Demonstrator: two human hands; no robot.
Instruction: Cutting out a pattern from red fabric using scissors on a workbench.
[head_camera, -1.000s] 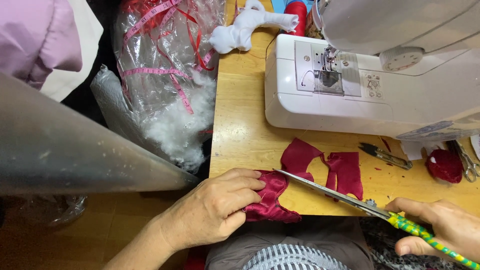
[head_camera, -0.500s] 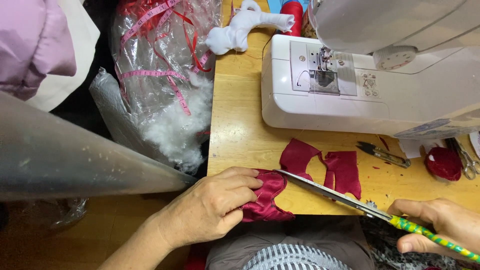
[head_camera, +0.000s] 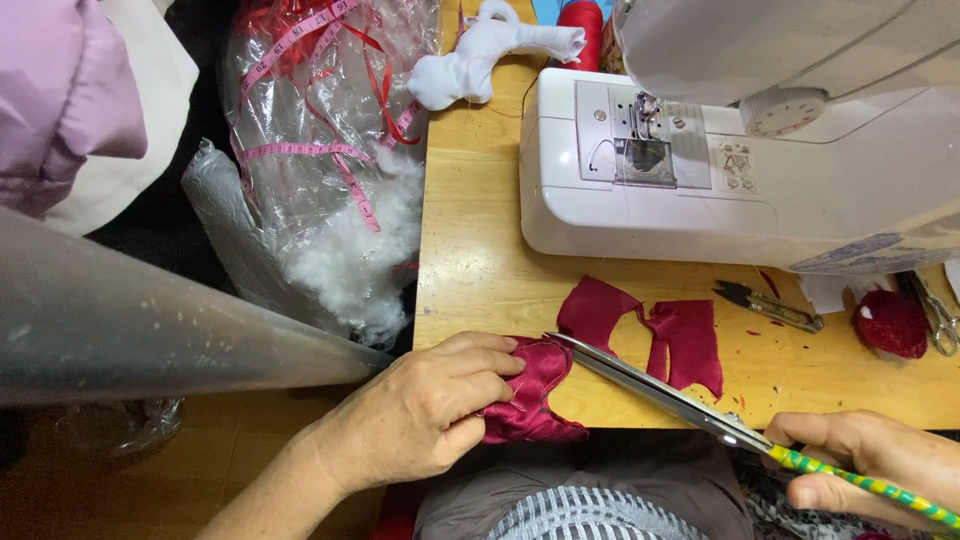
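At the bottom of the frame, your left hand (head_camera: 425, 420) pinches a dark red satin piece (head_camera: 528, 395) against the near edge of the wooden table (head_camera: 480, 260), fingers curled closed over its left side. Low in the right corner, your right hand (head_camera: 865, 470) is wrapped around the green-and-yellow handles of the long scissors (head_camera: 660, 392), whose blades slant up and left so the tip meets the top edge of the satin piece. From here you cannot tell whether the blades are parted or closed.

Compared with a second ago, little has shifted: the tip sits at much the same spot on the cloth and your left hand has barely moved, so the cut looks paused or only just biting, with the piece still whole under your fingers.

Just beyond the blades lie two red fabric scraps (head_camera: 650, 328), flat on the table and apart from the held piece. To their right rest small thread snips (head_camera: 768, 305) and a red pincushion (head_camera: 892, 322).

Further up, the white sewing machine (head_camera: 700, 170) fills the upper right. Left of the table, a clear plastic bag (head_camera: 320, 150) holds white stuffing and a pink measuring tape.
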